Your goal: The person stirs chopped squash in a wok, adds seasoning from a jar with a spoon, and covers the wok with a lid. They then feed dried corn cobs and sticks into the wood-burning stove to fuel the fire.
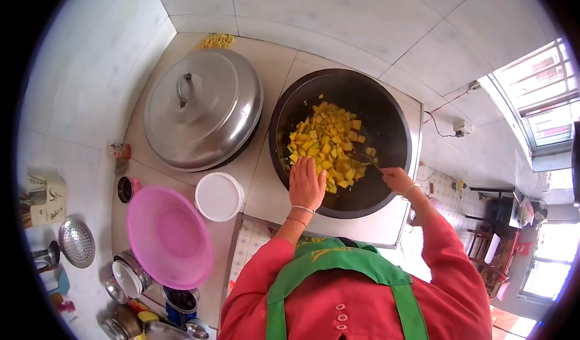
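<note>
Nearest, at the bottom of the frame, are one green apron, with a yellow print too small to read, and one red shirt with three buttons in sight. Two hands reach up from it: the left hand, at centre, is palm down with its fingers straight and together over the pan's near rim, and whether the fingertips meet the food cannot be told; the right hand, right of centre, is closed around the handle of one spatula. The spatula's head reaches the yellow chunks, too many to count, heaped in the single dark pan, whose right wall inside is mostly bare. The counter's right edge runs just beside the pan, while at left a bare strip separates it from one metal lid. Lower left stand one white tub, one pink basin and one pink cup. Farther off, one yellow pile lies at upper left, and two windows show at right.
</note>
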Action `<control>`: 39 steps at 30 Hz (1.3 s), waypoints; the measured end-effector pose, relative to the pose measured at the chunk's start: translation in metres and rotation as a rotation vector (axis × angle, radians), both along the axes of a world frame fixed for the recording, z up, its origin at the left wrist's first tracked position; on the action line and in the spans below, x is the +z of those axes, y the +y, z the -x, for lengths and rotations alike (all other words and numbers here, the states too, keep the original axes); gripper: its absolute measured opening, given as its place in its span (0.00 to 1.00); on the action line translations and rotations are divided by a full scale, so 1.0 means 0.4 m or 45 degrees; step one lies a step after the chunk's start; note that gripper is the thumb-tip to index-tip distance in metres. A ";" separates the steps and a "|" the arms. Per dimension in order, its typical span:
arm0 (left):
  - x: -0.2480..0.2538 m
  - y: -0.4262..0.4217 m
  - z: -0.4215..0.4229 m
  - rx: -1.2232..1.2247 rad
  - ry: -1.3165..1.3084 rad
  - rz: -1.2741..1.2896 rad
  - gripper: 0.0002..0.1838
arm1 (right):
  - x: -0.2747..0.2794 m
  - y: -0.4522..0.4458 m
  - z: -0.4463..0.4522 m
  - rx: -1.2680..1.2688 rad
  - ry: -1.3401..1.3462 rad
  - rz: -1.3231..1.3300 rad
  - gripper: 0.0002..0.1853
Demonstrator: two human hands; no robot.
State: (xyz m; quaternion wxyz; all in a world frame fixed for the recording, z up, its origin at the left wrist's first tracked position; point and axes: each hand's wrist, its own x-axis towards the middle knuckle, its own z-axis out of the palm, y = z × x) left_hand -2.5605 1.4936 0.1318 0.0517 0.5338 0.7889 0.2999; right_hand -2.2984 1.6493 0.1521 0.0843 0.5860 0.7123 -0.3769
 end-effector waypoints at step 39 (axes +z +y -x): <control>0.003 -0.004 0.002 -0.020 -0.045 0.004 0.23 | -0.145 0.014 0.176 -0.163 0.335 -0.171 0.14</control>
